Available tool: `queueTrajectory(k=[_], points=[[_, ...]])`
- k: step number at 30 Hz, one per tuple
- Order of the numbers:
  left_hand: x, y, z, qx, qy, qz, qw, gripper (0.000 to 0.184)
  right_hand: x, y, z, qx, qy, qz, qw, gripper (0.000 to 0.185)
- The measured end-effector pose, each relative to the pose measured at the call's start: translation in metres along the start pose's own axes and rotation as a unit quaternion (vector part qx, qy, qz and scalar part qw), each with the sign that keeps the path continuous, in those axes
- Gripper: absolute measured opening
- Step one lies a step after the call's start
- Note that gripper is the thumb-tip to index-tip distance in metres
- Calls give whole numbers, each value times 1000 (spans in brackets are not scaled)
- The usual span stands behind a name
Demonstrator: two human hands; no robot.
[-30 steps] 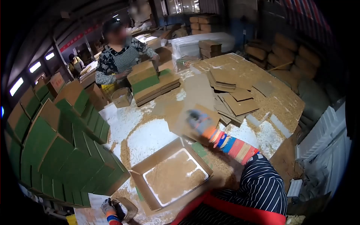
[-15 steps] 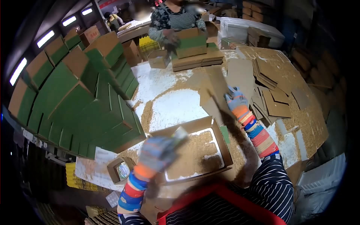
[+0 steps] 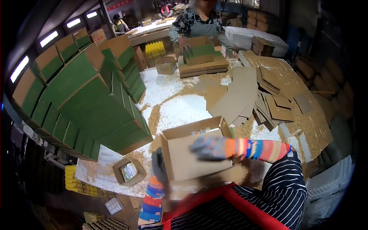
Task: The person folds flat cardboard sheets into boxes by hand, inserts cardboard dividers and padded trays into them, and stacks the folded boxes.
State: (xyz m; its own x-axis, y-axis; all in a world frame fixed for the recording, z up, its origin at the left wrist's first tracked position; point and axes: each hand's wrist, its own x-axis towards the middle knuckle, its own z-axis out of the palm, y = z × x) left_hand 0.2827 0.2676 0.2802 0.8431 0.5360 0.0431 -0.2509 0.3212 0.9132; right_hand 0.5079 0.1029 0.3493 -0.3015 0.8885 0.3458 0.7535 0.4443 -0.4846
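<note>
Right hand (image 3: 211,148), grey-gloved, was blurred: fingers (image 3: 197,147) stretched out toward the left side, looked flat rather than curled. Right forearm (image 3: 264,149) ran almost level across the body, banded orange, red, blue and pale; elbow bent, upper arm (image 3: 285,176) in dark stripes. Left hand (image 3: 159,165), gloved too, was darker and in shadow, pointing forward, away from the torso (image 3: 199,214); finger curl unclear. Left forearm (image 3: 151,203) rose near-upright from below, with similar bands. Hands apart, left one nearer the torso.
</note>
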Motion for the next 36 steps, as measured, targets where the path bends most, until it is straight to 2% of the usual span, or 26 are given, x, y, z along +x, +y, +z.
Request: queueTrajectory(k=[1,2,3,4,5,6,7,9,10,11,12,14,15,16,18,19,21,23,24,25,26,27,28,30,34,36], points=[[-1,-7,-12,-200,-12,-54,978,38,-11,4,-29,-82,42,48,995,40],[-3,-6,-5,-110,-7,-35,993,36,-19,-13,-51,51,233,194,952,39],[-4,-5,2,-15,1,-16,1000,35,-35,0,-57,80,331,321,884,36],[-5,-3,10,78,12,0,997,33,-74,49,-32,150,392,337,843,33],[-7,-30,-10,262,-20,110,959,32,-92,45,-29,359,315,334,813,35],[-5,-42,-18,293,-29,111,949,32,-110,41,-26,566,230,359,706,37],[3,-56,-27,242,-53,45,968,32,-128,36,-24,680,146,412,588,40],[19,-83,-43,172,-96,-62,978,36,-113,27,-6,626,157,434,629,50],[22,-90,-45,208,-112,-64,970,39,-106,21,7,598,160,444,648,56],[24,-89,-40,244,-129,-64,959,43,-99,25,26,395,153,482,767,61],[26,-87,-35,280,-146,-63,947,48,-100,26,27,348,144,466,801,59],[24,-46,1,237,-90,-114,961,50,-92,30,24,250,129,415,865,58],[22,-18,25,246,-62,-126,959,51,-95,35,23,306,145,425,839,54],[23,15,43,306,-125,-62,942,55,-104,43,27,363,157,431,811,51],[24,36,58,187,-76,-10,979,54,-117,82,40,412,223,420,777,57],[34,44,53,128,-56,-4,990,53,-102,86,36,463,313,381,736,55],[71,87,33,-121,-82,-68,987,50,-70,89,13,533,424,298,669,53],[100,150,9,-328,-178,-109,921,50,-22,92,-39,574,435,245,649,53],[103,181,4,-232,-134,49,962,51,4,91,-66,591,435,215,644,53],[104,209,-3,-133,-87,209,965,51,30,91,-95,606,432,186,641,52],[95,248,-23,31,-35,361,931,41,59,90,-122,621,425,157,639,52],[94,277,-47,169,121,488,848,44,88,88,-147,633,417,130,639,52],[92,302,-71,290,273,582,709,48,118,86,-168,646,407,106,637,52],[104,338,-145,232,361,641,636,43,174,79,-200,664,384,72,638,51],[125,336,-229,269,312,443,796,38,284,59,-211,680,321,53,657,51],[128,324,-217,276,320,484,766,38,331,27,-193,660,301,70,685,51]])
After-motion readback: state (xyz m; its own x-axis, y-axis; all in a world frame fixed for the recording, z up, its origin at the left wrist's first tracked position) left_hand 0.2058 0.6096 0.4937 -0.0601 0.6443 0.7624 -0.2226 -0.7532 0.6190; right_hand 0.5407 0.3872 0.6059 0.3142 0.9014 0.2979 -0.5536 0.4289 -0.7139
